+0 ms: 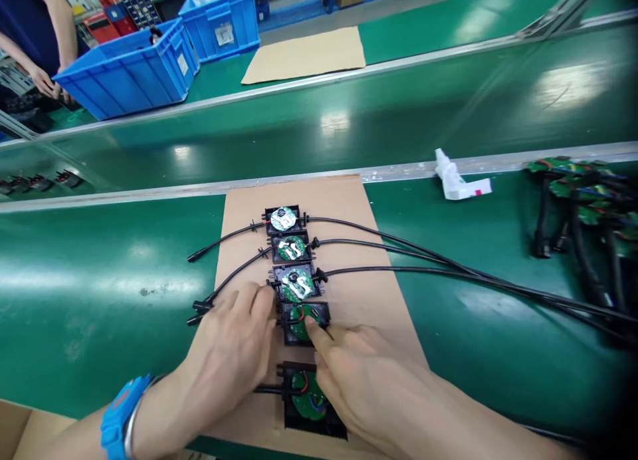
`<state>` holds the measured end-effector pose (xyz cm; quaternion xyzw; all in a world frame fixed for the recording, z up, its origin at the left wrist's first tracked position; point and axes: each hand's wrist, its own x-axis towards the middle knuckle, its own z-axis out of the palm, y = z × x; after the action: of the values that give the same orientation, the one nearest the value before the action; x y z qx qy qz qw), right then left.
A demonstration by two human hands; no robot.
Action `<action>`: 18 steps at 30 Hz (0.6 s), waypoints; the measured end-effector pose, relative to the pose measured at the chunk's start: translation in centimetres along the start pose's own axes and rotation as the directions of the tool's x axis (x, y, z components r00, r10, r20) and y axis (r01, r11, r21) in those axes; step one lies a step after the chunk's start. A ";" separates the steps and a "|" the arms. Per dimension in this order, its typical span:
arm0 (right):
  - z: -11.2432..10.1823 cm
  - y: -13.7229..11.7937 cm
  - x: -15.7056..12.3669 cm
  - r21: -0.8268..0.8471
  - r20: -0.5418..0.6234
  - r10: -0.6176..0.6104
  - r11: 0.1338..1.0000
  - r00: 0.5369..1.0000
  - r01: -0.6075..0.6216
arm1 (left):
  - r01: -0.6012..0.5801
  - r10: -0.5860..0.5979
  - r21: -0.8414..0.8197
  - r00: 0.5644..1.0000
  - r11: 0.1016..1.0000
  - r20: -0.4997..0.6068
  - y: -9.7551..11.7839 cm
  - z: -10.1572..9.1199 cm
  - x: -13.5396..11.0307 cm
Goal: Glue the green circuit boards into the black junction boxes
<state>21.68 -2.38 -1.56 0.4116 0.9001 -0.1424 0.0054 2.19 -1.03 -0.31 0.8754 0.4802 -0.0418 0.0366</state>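
Note:
Several black square housings with round green circuit boards lie in a column on a brown cardboard sheet (343, 201), black cables running off to both sides. My left hand (232, 347) rests beside the fourth housing (304, 322), fingers held together against its left edge. My right hand (363, 373) presses its index fingertip onto that housing's green board and partly covers the nearest housing (306, 397). The three farther housings (292, 248) carry white patches on their boards. A blue band (119, 417) circles my left wrist.
A pile of cabled green boards (583, 201) lies at the right, near a white crumpled item (458, 181). Beyond the green conveyor belt (349, 121) stand blue crates (134, 68) and a cardboard sheet (309, 53). Another person's hands (42, 81) work at the far left.

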 end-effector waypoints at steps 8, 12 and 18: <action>-0.7 0.8 -0.1 0.159 -0.015 0.048 0.986 0.999 -0.045 | -0.219 0.218 0.008 0.975 0.976 0.037 0.7 2.5 -2.1; -2.0 2.1 -0.7 0.393 0.114 0.112 0.908 0.987 -0.148 | -0.186 0.193 -0.141 0.980 0.972 0.038 0.2 0.7 -0.9; -2.3 1.9 -1.6 0.390 0.190 0.243 0.870 0.951 -0.300 | -0.422 0.393 -0.237 0.906 0.875 -0.159 0.1 1.3 0.0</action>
<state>24.37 -1.81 0.36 0.5152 0.7799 -0.3555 -0.0011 2.20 -1.20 -1.63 0.9449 0.2874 0.0781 0.1361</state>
